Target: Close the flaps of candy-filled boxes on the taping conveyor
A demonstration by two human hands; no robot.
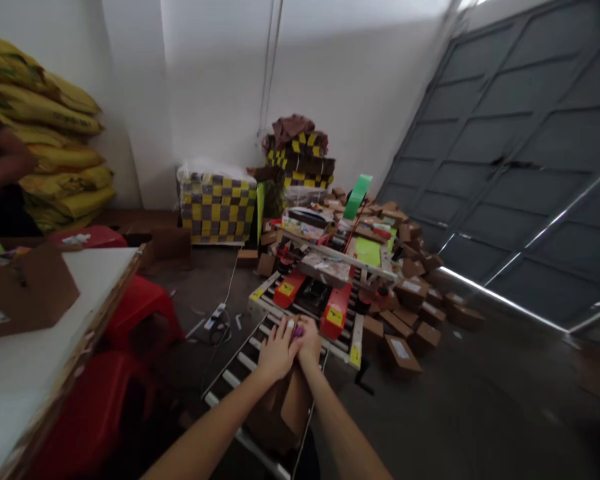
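Steadying carton point(296, 407), seemingly: left hand point(277, 353), spread atop, grasping nothing.
Right hand point(309, 343): half-curled beside purple object point(299, 331); grip unclear.
Rollers point(246, 361): supporting carton.

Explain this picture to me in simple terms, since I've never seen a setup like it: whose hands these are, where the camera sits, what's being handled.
There is no robot here, just a person's two bare hands. The single picture comes from a camera worn on their head, looking forward and down.

The left hand and right hand are on top of a brown cardboard box. A small purple thing shows between them; whether it is gripped isn't clear.

The box sits on a roller track, leading to a machine with red sides. Many brown cartons lie beyond it. At the left, a white table bears an open carton.
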